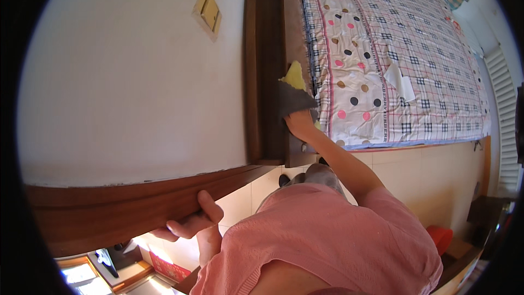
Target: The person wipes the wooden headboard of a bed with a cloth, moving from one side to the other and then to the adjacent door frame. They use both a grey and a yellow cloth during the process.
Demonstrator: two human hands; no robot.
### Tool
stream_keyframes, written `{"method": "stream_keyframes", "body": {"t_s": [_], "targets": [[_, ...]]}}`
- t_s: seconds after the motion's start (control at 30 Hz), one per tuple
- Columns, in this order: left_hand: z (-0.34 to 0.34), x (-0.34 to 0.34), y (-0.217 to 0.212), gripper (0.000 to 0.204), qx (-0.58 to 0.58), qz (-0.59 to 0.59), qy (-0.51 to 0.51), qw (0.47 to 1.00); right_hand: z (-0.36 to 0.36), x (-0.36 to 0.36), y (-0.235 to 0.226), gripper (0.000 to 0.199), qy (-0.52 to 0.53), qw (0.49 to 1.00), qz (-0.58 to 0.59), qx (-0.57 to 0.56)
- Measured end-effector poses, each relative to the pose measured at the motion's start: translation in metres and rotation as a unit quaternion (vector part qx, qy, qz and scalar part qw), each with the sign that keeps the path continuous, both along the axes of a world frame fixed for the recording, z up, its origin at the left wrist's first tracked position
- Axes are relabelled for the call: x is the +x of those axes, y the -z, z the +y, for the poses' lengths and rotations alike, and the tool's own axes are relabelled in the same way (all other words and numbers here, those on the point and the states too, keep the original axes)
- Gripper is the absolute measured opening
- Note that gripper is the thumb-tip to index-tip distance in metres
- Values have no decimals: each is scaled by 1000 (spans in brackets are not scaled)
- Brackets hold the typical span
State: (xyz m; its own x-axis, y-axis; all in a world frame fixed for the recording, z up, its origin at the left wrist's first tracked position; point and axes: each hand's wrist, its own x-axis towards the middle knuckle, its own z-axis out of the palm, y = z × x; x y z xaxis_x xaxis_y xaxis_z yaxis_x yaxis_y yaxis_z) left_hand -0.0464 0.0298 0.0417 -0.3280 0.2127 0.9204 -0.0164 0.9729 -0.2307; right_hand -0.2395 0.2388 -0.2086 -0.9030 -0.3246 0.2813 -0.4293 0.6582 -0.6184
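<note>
Cloth (292,92) between headboard (267,65) and bed (398,49)

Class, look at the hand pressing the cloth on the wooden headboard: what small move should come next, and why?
Probably slide the cloth a little farther up the dark wooden headboard. The right hand presses it flat near the lower end, so most of the board lies beyond it, while the left hand braces on the wooden ledge.

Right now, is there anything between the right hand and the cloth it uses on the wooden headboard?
No. The right hand lies directly on the grey and yellow cloth, pressing it against the dark wooden headboard beside the patterned bedcover. The left hand grips a wooden ledge.
</note>
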Motion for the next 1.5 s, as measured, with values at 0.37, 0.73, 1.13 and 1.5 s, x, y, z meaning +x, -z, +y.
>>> {"method": "stream_keyframes", "body": {"t_s": [0.37,0.73,1.13,1.5], "targets": [[63,-29,-12,94,278,127,-117,945,-7,-189,-7,49,4,989,-147,0],[61,-30,-4,84,148,131,-293,936,-15,-216,31,58,-11,997,-6,-71],[69,-37,-6,79,104,149,-369,911,-40,-434,69,59,142,959,-110,-220],[64,-47,-6,77,112,156,-351,916,17,-276,261,43,138,981,-138,18]]}}
